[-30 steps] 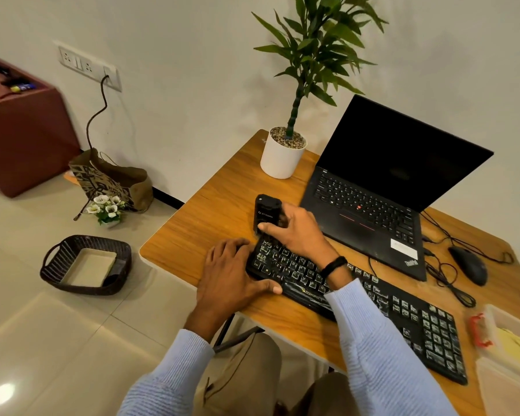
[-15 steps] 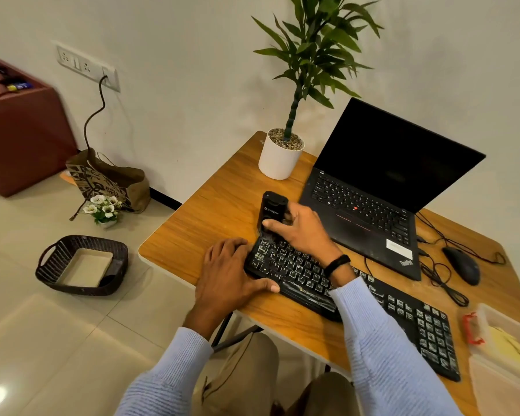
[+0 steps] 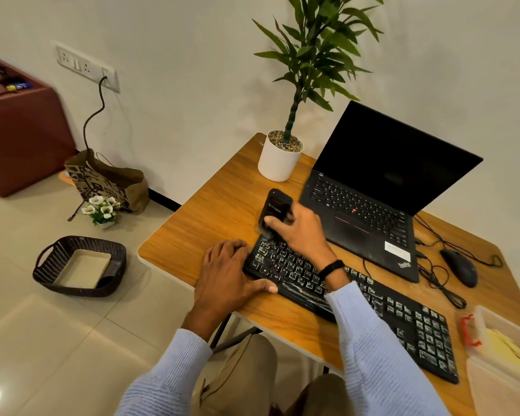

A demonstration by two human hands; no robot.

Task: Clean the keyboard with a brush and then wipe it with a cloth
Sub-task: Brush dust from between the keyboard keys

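Right hand (image 3: 302, 232) is clenched round a stubby black brush w/ a rounded top (image 3: 276, 209), thumb across its front, other fingers wrapped behind. Brush stands nearly upright, tipped a bit to the left, its lower end down at the far-left corner of the long black keyboard w/ white-lettered keys (image 3: 415, 325). Bristle end is blurred, so can't tell exactly which keys it touches.

Left hand (image 3: 225, 271) grasps nothing: palm down on the light wooden table (image 3: 204, 226), fingers loosely bent against the keyboard's left end, thumb stretched along its front edge.

Keyboard lies diagonally across the table's near side, right in front of the person. Behind it, an open black laptop w/ dark screen (image 3: 382, 175), and to the laptop's left a leafy green plant in a white pot (image 3: 278, 165). Black corded mouse (image 3: 460, 267) sits near the laptop's right corner. At the table's right edge, a clear plastic box w/ a red clasp (image 3: 493, 316), something yellow inside, can't tell what.

On the floor to the left: a dark wicker basket (image 3: 47, 270), a brown printed paper bag (image 3: 108, 184), a small bunch of white flowers (image 3: 101, 208).
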